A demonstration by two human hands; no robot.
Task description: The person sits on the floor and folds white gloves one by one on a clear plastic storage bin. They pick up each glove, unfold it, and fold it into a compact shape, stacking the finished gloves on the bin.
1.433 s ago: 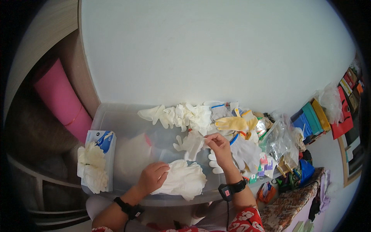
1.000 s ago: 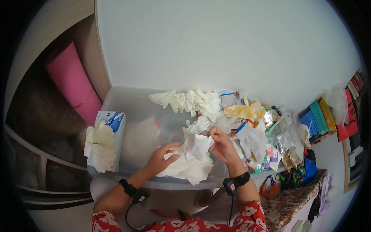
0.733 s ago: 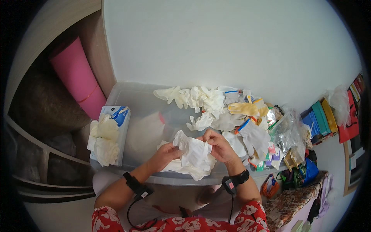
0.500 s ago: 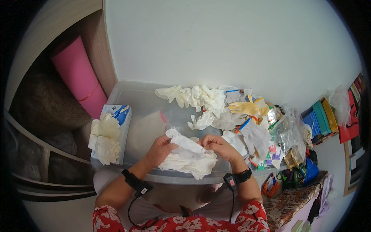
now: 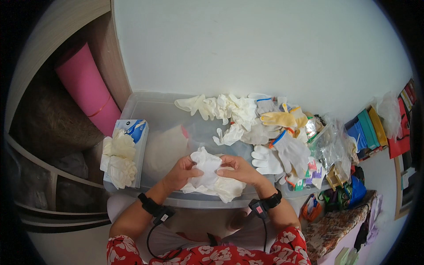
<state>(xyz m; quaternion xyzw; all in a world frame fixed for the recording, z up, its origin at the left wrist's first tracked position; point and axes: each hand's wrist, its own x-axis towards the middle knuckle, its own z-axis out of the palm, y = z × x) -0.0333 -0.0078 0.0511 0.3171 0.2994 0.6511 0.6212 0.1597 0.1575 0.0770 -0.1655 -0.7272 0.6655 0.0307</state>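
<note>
Between my hands is a thin white disposable glove (image 5: 205,165), held up above a small heap of similar gloves (image 5: 227,190) on the translucent plastic bin lid (image 5: 163,110). My left hand (image 5: 180,173) pinches its left side, thumb on top. On its other side my right hand (image 5: 238,169) grips the edge between thumb and fingers. To the left stands a blue and white glove box (image 5: 139,150) with crumpled cream gloves (image 5: 121,159) bulging from its opening. Behind my hands a row of loose white gloves (image 5: 236,108) lies along the lid's far side.
Grey knit work gloves (image 5: 291,154) and a yellow glove (image 5: 278,118) are piled at the right, beside clear plastic bags (image 5: 331,141). A pink rolled mat (image 5: 88,86) leans in the open cabinet at left. A white wall (image 5: 260,48) rises behind the lid.
My right hand has moved left and slightly down, closer to my left hand. The glove between them has gone from stretched sideways to bunched and more upright.
</note>
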